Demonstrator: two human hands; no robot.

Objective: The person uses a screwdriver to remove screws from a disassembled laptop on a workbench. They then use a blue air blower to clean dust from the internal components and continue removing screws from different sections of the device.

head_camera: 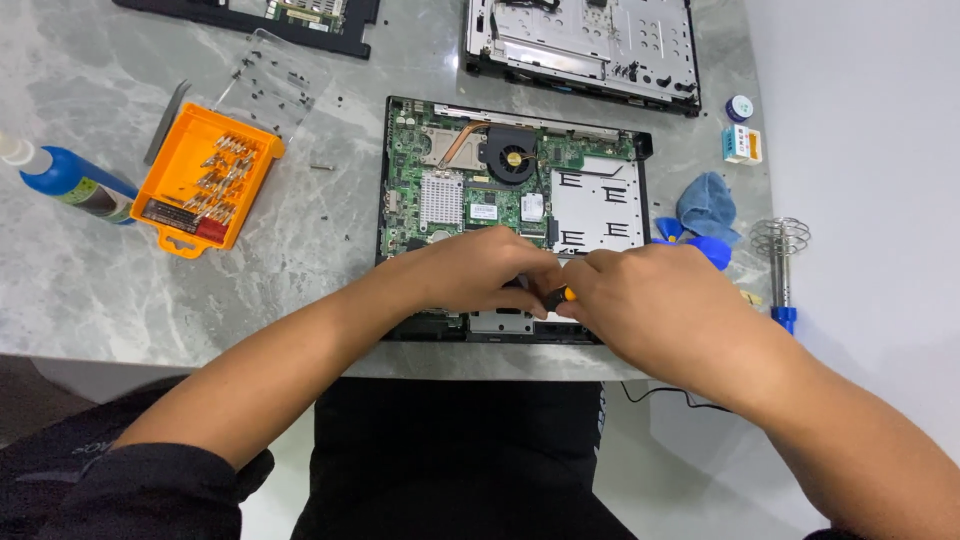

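Note:
An opened laptop base (512, 180) lies on the grey marble table, its green circuit board, copper heat pipe and black fan exposed. Both hands meet over its front edge. My left hand (478, 270) rests on the board's lower part with fingers curled. My right hand (640, 300) grips a small screwdriver with an orange and black handle (562, 294), only a bit of which shows between the two hands. The tip and the spot it touches are hidden by my fingers.
An orange bit case (205, 180) with a clear lid and loose screws (275, 85) lies left. A blue bottle (75, 183) is far left. Other laptop parts (580, 45) sit at the back. A blue cloth (708, 205), small jar (739, 108) and wire-coil stand (781, 250) are right.

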